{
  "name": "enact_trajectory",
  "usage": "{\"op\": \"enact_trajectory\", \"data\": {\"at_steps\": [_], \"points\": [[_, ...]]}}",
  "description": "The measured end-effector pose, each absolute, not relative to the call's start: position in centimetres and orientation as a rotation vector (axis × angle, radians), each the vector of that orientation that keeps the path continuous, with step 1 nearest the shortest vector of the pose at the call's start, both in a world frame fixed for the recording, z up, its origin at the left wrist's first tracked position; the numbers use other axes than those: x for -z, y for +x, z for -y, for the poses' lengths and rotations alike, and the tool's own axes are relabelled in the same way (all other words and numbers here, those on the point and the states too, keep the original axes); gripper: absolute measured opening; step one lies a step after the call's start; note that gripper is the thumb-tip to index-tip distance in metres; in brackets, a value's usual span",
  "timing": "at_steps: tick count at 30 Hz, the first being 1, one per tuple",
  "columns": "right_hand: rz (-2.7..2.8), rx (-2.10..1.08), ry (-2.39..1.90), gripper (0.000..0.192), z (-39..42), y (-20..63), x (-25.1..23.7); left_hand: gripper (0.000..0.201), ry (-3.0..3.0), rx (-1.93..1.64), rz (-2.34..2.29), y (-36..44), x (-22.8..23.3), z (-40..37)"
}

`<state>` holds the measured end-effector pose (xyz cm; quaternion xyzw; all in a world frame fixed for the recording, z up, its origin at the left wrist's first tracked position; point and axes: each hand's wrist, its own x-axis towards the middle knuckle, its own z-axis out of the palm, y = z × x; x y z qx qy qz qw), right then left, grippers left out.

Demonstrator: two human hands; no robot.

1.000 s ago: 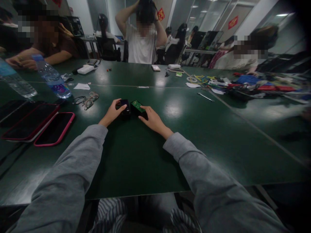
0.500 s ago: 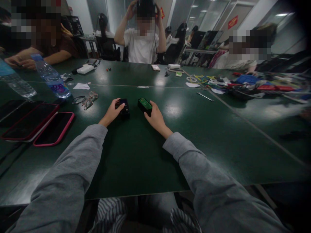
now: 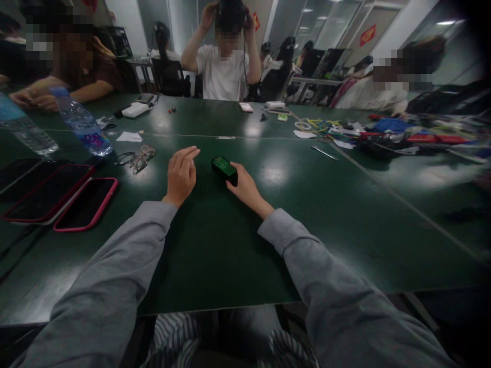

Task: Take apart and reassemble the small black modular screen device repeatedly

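My right hand grips the near end of a small black box with a green circuit-board face, thumb on one side and fingers on the other. The green face is turned up, and the box is at the tabletop. To its left, my left hand shows its back, with the fingers together, bent and pointing right. The palm side is hidden, so whatever it holds cannot be seen. A gap of bare table separates this hand from the box.
Left on the green table are phones, water bottles and glasses. A metal tool lies to the right, before a heap of cables and parts. People sit around the far side; one has both hands raised to the head.
My left hand has rolled over so its back faces me, and the black device with buttons in it is no longer visible. The green-faced box has shifted slightly left in my right hand.
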<state>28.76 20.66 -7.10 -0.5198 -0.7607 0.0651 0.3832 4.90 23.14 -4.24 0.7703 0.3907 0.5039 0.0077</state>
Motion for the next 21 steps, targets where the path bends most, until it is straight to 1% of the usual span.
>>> {"op": "enact_trajectory", "data": {"at_steps": [2,5,8,12,21], "points": [[1.988,-0.189,-1.235,0.064,-20.7,28.6,7.0,0.043,2.563,-1.422,-1.061,6.7,3.9,-21.9],[2.019,-0.233,-1.169,0.067,-20.7,28.3,6.7,0.047,2.59,-1.298,-0.989,8.6,4.3,-21.1],[2.023,-0.271,-1.114,0.066,-20.5,28.2,6.4,0.053,2.538,-1.269,-1.035,9.2,5.2,-21.4],[2.003,-0.3,-1.053,0.062,-20.4,28.4,6.1,0.059,2.434,-1.315,-1.144,8.8,6.0,-22.4],[1.978,-0.317,-1.088,0.059,-20.5,28.5,6.3,0.058,2.515,-1.152,-1.274,8.9,5.8,-21.9]]}}
